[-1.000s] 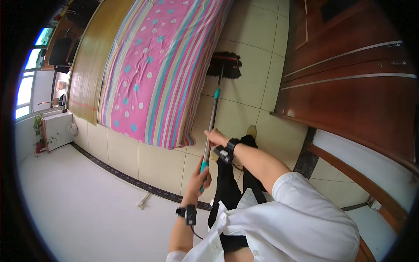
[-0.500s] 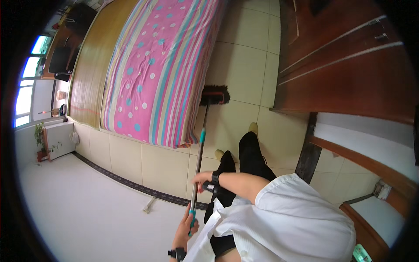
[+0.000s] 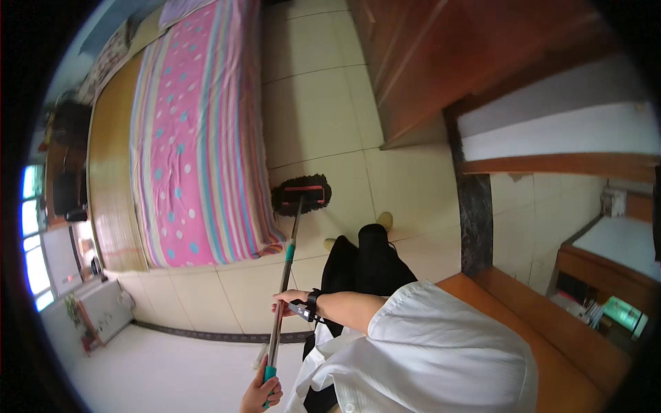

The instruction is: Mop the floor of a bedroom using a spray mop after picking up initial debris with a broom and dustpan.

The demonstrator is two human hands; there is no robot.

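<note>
I hold a long mop by its metal pole (image 3: 284, 265). My right hand (image 3: 286, 303), with a black band on the wrist, grips the pole at mid-length. My left hand (image 3: 260, 394) grips the teal end of the handle at the bottom edge of the view. The dark mop head (image 3: 301, 195) with a red band lies flat on the pale tiled floor (image 3: 317, 117), just beside the corner of the bed (image 3: 196, 138) and a little ahead of my feet (image 3: 383, 221).
The bed has a pink striped, dotted sheet and a wooden frame (image 3: 110, 172). A dark wooden wardrobe (image 3: 441, 62) stands to the right. A white appliance (image 3: 103, 310) and a window (image 3: 31, 220) are at the left. A wooden bench edge (image 3: 551, 323) is behind me.
The mop head has come back along the floor from beside the bed toward my feet. My hands have slid lower in view, and the camera has tilted.
</note>
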